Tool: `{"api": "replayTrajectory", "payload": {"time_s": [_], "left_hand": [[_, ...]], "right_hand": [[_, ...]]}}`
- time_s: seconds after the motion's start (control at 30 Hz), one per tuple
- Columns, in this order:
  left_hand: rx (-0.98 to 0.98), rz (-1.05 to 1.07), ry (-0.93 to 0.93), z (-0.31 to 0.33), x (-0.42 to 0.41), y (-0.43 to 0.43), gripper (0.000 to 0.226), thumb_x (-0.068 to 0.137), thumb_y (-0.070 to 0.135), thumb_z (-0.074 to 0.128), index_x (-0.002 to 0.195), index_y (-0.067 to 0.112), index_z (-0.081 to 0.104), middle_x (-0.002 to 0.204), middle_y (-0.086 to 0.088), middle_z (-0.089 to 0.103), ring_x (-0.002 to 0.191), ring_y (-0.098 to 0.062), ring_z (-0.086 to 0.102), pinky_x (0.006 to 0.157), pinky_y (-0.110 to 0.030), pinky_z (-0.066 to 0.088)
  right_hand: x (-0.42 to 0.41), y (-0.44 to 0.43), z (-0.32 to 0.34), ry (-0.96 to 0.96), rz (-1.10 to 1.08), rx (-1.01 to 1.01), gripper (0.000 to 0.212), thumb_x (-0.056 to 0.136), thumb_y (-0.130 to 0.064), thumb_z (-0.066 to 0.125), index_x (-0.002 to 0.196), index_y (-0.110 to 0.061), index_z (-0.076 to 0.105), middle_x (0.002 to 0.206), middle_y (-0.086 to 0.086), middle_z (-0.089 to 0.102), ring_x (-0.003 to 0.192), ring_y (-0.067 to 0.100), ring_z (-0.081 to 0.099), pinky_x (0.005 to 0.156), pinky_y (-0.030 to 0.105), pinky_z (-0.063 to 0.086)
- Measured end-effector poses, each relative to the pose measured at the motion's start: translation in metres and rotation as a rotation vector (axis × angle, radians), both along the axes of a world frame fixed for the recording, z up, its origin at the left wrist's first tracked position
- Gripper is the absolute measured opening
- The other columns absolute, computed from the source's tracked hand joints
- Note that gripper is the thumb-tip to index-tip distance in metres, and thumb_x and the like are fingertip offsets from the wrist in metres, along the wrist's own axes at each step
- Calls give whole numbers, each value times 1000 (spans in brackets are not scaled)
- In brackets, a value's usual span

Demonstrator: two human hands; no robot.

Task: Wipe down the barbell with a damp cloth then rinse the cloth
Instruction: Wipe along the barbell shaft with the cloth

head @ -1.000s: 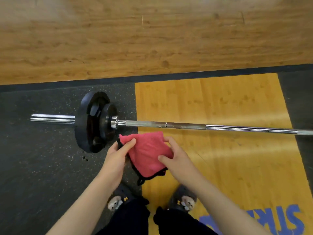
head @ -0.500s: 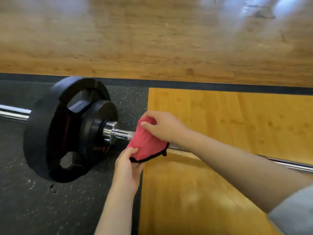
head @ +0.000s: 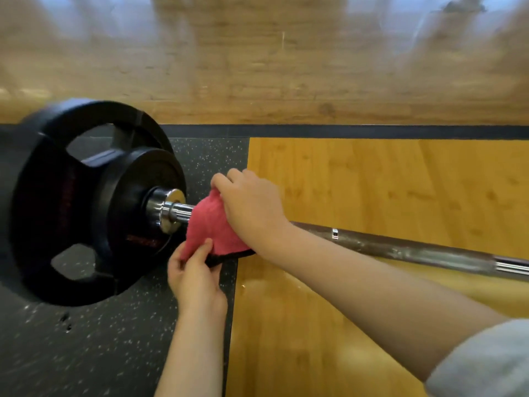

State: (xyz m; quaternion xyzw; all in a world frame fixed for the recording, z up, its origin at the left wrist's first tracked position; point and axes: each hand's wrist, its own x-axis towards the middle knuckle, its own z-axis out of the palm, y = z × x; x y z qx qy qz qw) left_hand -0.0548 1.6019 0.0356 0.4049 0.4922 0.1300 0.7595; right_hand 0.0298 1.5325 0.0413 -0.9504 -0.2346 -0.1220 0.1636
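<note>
Right hand [head: 252, 207]: grip curled down over pink cloth [head: 211, 224], pressing it onto barbell shaft [head: 400, 249] just beside chrome collar [head: 171, 210]; fingertips hidden, likely wrapped round the bar. Left hand [head: 197, 270]: grip pinching the cloth's lower, black-trimmed edge. Black plates [head: 71, 196] to the left, on speckled rubber floor [head: 86, 353].

The barbell [head: 400, 249] lay across the view from left to right, its shaft passing over the platform [head: 372, 181] on the right. On its left end sat two plates, the smaller plate [head: 128, 202] on the inner side of the larger plate [head: 43, 196], both over the mat [head: 86, 353] left of the platform. The cloth [head: 211, 224] hung over the shaft just right of the collar [head: 171, 210]. The right hand [head: 252, 207] gripped the cloth from above; the left hand [head: 197, 276] pinched its lower edge from the near side. The floor [head: 257, 67] stretched behind the mat and platform.
</note>
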Motion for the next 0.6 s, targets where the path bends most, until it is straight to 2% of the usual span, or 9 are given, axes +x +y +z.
{"api": "replayTrajectory", "payload": {"time_s": [0.03, 0.1, 0.13, 0.23, 0.3, 0.37, 0.47, 0.53, 0.6], "left_hand": [[-47, 0, 7, 1, 4, 0, 28, 87, -3, 58, 109, 13, 63, 106, -8, 68, 104, -22, 65, 79, -29, 55], [-113, -32, -8, 9, 10, 3, 19, 89, 3, 53, 99, 12, 67, 95, -4, 70, 101, -20, 64, 82, -28, 52], [-143, -62, -28, 15, 13, 6, 17, 91, 9, 51, 93, 13, 68, 92, -3, 72, 97, -20, 65, 83, -30, 52], [-288, -58, -52, 23, 15, 19, 26, 98, 25, 44, 95, 16, 68, 91, -5, 74, 91, -22, 68, 73, -35, 52], [-233, -50, 41, 16, 8, 26, 29, 99, 31, 42, 101, 19, 68, 101, -1, 72, 102, -18, 62, 84, -34, 47], [-72, -100, 126, 12, 2, 27, 33, 97, 37, 42, 110, 21, 68, 113, 4, 68, 112, -13, 55, 99, -34, 36], [90, -177, 132, 18, 3, 24, 29, 98, 32, 43, 111, 22, 66, 111, 5, 68, 109, -11, 58, 100, -34, 37], [95, -197, 115, 22, 8, 24, 27, 98, 27, 46, 118, 18, 62, 111, 2, 68, 105, -12, 62, 100, -33, 41], [-30, -222, 81, 24, 14, 22, 34, 98, 26, 48, 128, 12, 53, 114, -4, 67, 103, -16, 64, 100, -34, 43]], "right_hand": [[-1, 4, 1, -118, 0, 4, 24, 84, -7, 45, 88, -16, 66, 81, 2, 61, 77, 25, 57, 57, 30, 30], [-7, 18, 0, -248, 54, 32, 20, 84, -11, 45, 85, -13, 65, 83, 4, 61, 80, 25, 55, 69, 34, 35], [-14, 26, -1, -215, 63, 25, 17, 87, -20, 49, 88, -13, 65, 86, 4, 61, 82, 24, 55, 69, 34, 37], [-32, 44, -12, -77, 11, -113, 43, 90, -50, 45, 100, -13, 62, 93, 4, 63, 86, 24, 54, 70, 34, 39], [-32, 47, -20, -48, 42, -213, 50, 89, -58, 43, 104, -14, 60, 96, 5, 62, 87, 24, 55, 71, 35, 40], [-27, 42, -24, -117, 56, -254, 45, 84, -57, 57, 101, -15, 60, 90, 3, 62, 79, 22, 57, 65, 33, 41], [-21, 31, -29, -199, 38, -256, 25, 78, -37, 72, 87, -16, 61, 76, 0, 61, 64, 17, 56, 53, 28, 37], [-19, 19, -31, -203, 39, -254, 25, 73, -34, 77, 81, -16, 61, 70, 0, 59, 58, 18, 56, 50, 27, 35], [-21, -3, -30, -200, 30, -264, 33, 65, -38, 82, 78, -16, 60, 67, 0, 58, 56, 17, 56, 48, 27, 34]]}}
